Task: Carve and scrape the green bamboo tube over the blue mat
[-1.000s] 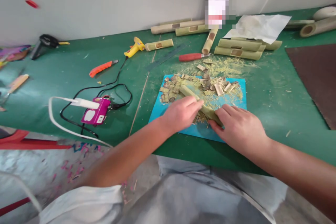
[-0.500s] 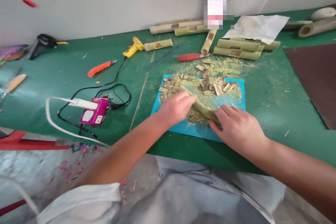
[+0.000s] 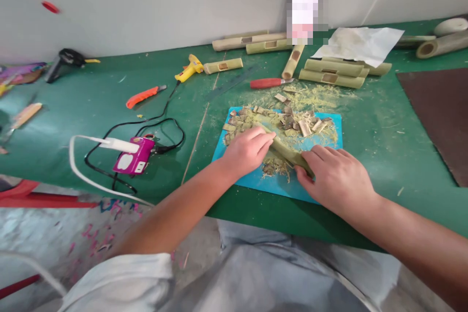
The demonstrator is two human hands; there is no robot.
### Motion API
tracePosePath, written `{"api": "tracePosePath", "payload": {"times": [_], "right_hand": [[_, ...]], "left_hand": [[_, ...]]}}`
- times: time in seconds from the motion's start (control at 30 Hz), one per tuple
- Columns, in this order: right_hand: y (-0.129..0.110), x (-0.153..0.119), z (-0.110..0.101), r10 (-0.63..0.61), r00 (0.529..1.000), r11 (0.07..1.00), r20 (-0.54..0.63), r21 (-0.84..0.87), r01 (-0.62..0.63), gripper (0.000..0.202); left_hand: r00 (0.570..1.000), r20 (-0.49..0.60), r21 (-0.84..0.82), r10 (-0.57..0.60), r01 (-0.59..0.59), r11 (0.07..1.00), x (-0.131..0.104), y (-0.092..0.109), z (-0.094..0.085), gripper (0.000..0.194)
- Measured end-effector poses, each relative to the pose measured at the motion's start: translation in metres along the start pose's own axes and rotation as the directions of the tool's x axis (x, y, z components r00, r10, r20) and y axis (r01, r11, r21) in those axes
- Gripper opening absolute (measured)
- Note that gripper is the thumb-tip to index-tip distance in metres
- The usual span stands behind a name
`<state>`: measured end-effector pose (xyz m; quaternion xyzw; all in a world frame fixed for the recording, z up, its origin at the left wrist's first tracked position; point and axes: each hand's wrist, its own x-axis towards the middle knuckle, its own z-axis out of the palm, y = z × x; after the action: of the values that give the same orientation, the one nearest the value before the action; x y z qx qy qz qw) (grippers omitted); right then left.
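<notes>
At the far left of the smooth green tabletop (image 3: 383,156) lies a slim tool with a pale wooden handle (image 3: 27,114), and behind it a black gun-shaped tool (image 3: 66,62). Below the table's near edge, pink and blue scraps (image 3: 93,234) litter the grey floor. Next comes a boxy magenta power block (image 3: 135,156) with a white plug in it, a black cord looping around it. Just behind it rests an orange-handled cutter (image 3: 144,96), then a yellow glue gun (image 3: 189,69) whose nose meets or nearly meets a short pale bamboo tube with a rectangular opening (image 3: 236,63).

The left hand (image 3: 246,151) is over the middle of a slender green bamboo tube (image 3: 287,151), its fingers curled and bunched together against it; I cannot tell whether they pinch the tube or something small. This tube slants above a flat blue board (image 3: 256,183), its near end toward the right. Brown bamboo chips and yellowish shavings (image 3: 305,126) cover much of the board's far part, with more shavings under the tube. Behind them lies a red-handled knife (image 3: 266,83).

The right hand (image 3: 338,175) closes around the tube's near end, thumb below and fingers above. Farther back sits a cluster of notched green bamboo tubes (image 3: 331,80), partly under a crumpled white paper sheet (image 3: 360,44). At the far right are a flat dark brown sheet (image 3: 435,122) and, behind it, a thick hollow bamboo tube (image 3: 446,43).
</notes>
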<state>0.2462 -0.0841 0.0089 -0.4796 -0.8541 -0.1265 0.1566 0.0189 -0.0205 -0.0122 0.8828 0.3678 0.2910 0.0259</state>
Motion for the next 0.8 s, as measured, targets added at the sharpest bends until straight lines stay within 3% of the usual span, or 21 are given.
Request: {"api": "tracePosePath", "payload": {"times": [0.23,0.43,0.53,0.67,0.8], "right_hand": [[0.008,-0.001,0.004,0.027,0.999,0.999,-0.038,-0.046,-0.028,0.023],[0.006,-0.004,0.006,0.008,1.000,1.000,-0.006,-0.021,-0.008,0.024],[0.004,-0.003,0.006,0.003,1.000,0.999,-0.007,-0.036,-0.004,0.022],[0.004,-0.003,0.006,-0.002,1.000,1.000,-0.010,-0.029,0.002,0.021],[0.004,-0.003,0.006,0.017,1.000,1.000,0.010,-0.008,-0.017,0.021]], "left_hand": [[0.991,-0.093,0.086,-0.096,0.104,0.991,0.007,-0.023,0.002,0.022],[1.000,-0.031,0.011,0.005,-0.004,1.000,0.004,-0.009,0.007,0.023],[0.998,-0.056,0.041,-0.001,0.003,0.999,0.004,-0.006,0.006,0.025],[1.000,0.003,0.027,0.008,-0.008,1.000,0.005,-0.004,0.007,0.028],[0.998,-0.044,0.074,-0.033,0.036,0.997,0.006,-0.007,0.007,0.031]]}}
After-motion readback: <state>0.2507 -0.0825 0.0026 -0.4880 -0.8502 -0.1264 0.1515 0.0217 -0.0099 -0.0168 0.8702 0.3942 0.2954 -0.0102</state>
